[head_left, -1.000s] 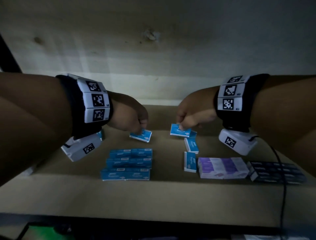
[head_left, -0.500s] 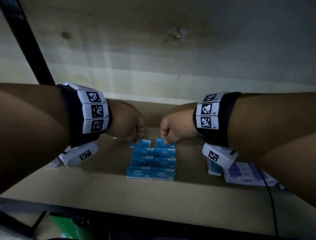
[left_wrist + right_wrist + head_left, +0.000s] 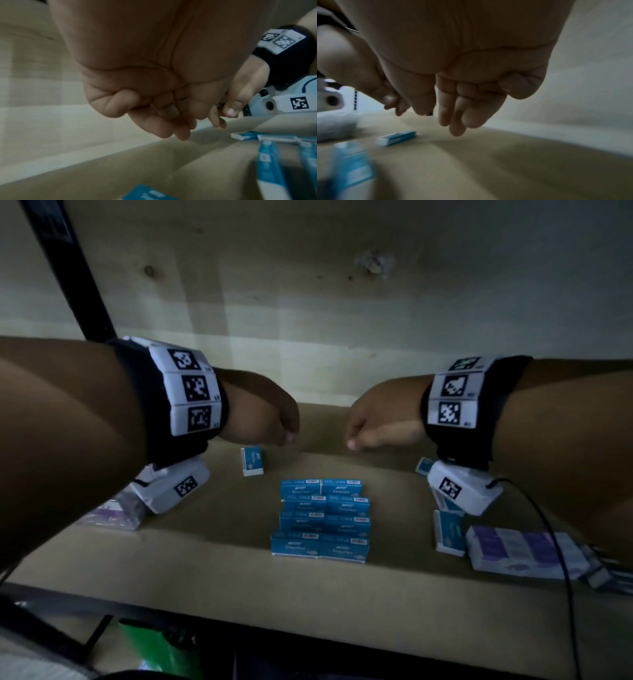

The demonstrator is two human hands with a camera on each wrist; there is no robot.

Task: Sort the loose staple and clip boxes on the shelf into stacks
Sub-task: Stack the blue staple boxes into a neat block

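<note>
A stack of blue staple boxes (image 3: 322, 518) stands in the middle of the shelf (image 3: 308, 604), two boxes wide in stepped tiers. My left hand (image 3: 274, 426) hovers behind and to the left of it, and my right hand (image 3: 370, 429) behind and to the right. Both hold nothing. The wrist views show the fingers of my left hand (image 3: 163, 121) and right hand (image 3: 453, 115) hanging loosely. A loose blue box (image 3: 252, 462) lies below my left hand. Two more loose blue boxes (image 3: 448, 532) (image 3: 424, 465) lie under my right wrist.
Purple boxes (image 3: 520, 553) lie at the right, with dark boxes (image 3: 603, 573) beyond them. A purple packet (image 3: 113, 511) sits at the left under my left wrist. A black upright post (image 3: 68, 268) stands at the far left. The shelf's back wall (image 3: 325, 337) is close behind my hands.
Both hands carried blue boxes to the back of the stack, let them go, and have now risen and drawn apart, empty. The view has shifted right.
</note>
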